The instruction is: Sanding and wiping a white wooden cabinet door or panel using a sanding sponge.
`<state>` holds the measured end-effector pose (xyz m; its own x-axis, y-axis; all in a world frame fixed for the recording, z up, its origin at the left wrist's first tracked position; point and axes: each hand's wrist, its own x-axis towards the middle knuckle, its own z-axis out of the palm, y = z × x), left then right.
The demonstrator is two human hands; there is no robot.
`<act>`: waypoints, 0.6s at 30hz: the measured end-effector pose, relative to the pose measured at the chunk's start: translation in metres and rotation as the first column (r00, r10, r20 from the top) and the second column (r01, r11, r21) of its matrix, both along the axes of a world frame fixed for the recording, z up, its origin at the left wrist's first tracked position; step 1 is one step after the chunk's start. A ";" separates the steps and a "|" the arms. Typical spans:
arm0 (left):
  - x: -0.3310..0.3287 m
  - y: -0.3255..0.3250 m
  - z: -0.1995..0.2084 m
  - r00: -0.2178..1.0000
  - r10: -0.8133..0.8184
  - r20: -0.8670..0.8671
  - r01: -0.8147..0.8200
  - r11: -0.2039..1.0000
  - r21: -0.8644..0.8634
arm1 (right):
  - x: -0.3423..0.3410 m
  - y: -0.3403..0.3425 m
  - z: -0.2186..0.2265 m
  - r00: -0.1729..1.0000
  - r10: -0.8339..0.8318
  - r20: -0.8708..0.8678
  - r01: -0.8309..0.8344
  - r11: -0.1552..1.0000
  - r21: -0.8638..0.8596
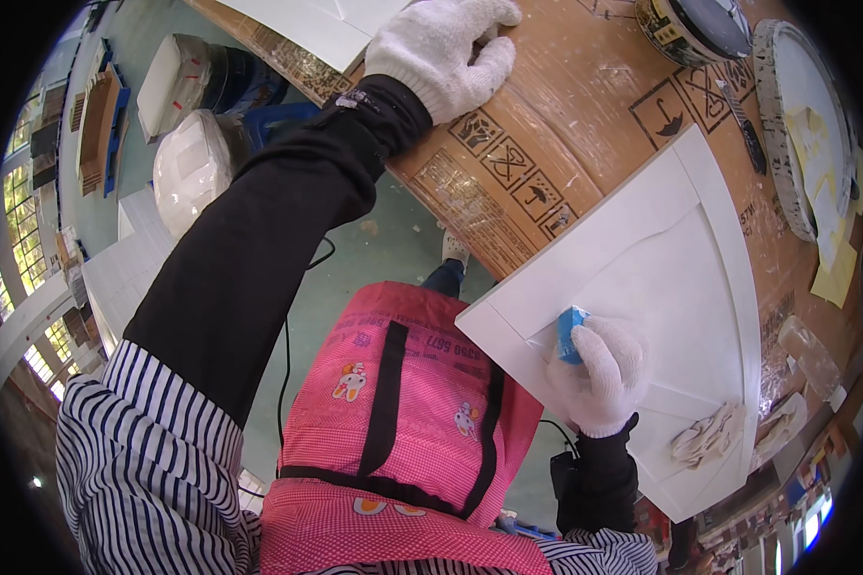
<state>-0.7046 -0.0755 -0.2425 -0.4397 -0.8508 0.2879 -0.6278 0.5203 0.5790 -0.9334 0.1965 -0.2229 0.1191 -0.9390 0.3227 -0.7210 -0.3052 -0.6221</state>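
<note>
In a white knitted glove, my right hand [604,374] is closed on a small blue sanding block [571,333], which rests against a white panel [633,259]. The panel has a curved outer edge and a recessed face, and it lies on the cardboard-covered table. My left hand [441,57], gloved as well, leans on the cardboard near its far left edge. Its thumb and fingers are apart, with nothing seen between them. Beside it lies another white panel [321,24], partly out of the frame.
On the cardboard [585,125] are an open tin [695,29], a black-handled scraper [743,129], and a round, paint-crusted lid or tray [781,125] with yellow sheets [834,259]. A crumpled rag [708,436] lies on the near panel. Wrapped buckets [192,163] stand on the floor left.
</note>
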 end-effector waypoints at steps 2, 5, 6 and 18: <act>0.000 -0.001 -0.001 1.000 -0.012 0.008 0.013 0.998 -0.066 | 0.001 -0.001 0.002 0.999 0.029 0.024 -0.029 0.999 0.026; -0.002 -0.002 -0.002 1.000 -0.019 0.010 0.019 0.997 -0.070 | 0.000 0.005 0.001 0.995 0.091 0.031 -0.092 0.995 0.045; -0.001 -0.001 -0.001 1.000 -0.017 0.013 0.018 0.997 -0.070 | 0.000 0.004 0.000 0.995 0.093 0.034 -0.094 0.995 0.045; -0.001 0.000 0.000 1.000 -0.016 -0.002 0.015 0.999 -0.042 | 0.000 0.002 0.001 0.996 0.088 0.030 -0.088 0.996 0.013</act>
